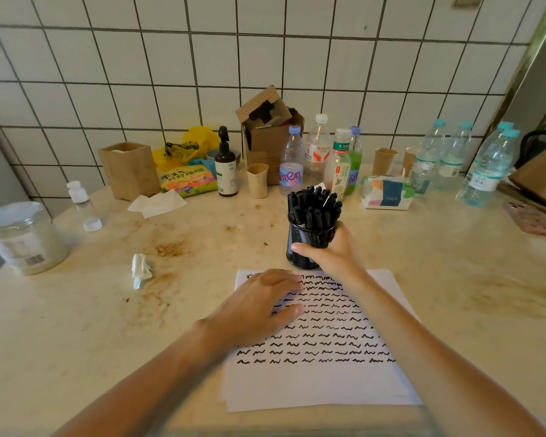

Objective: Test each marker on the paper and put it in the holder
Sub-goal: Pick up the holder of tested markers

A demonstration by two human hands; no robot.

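Note:
A white sheet of paper (316,380) lies on the counter in front of me, its upper part filled with rows of black squiggles. My left hand (259,307) rests flat on the paper's upper left, fingers straight. Just beyond the paper's top edge stands a black mesh holder (306,244) packed with several black markers (312,205). My right hand (331,252) grips the holder from its right side, thumb across the front.
A crumpled tissue (142,269) lies left of the paper. A clear jar (22,238) stands at the far left. Bottles (292,160), cups, a cardboard box (270,134) and a tissue pack (386,192) line the tiled wall. A pink phone (533,219) lies far right.

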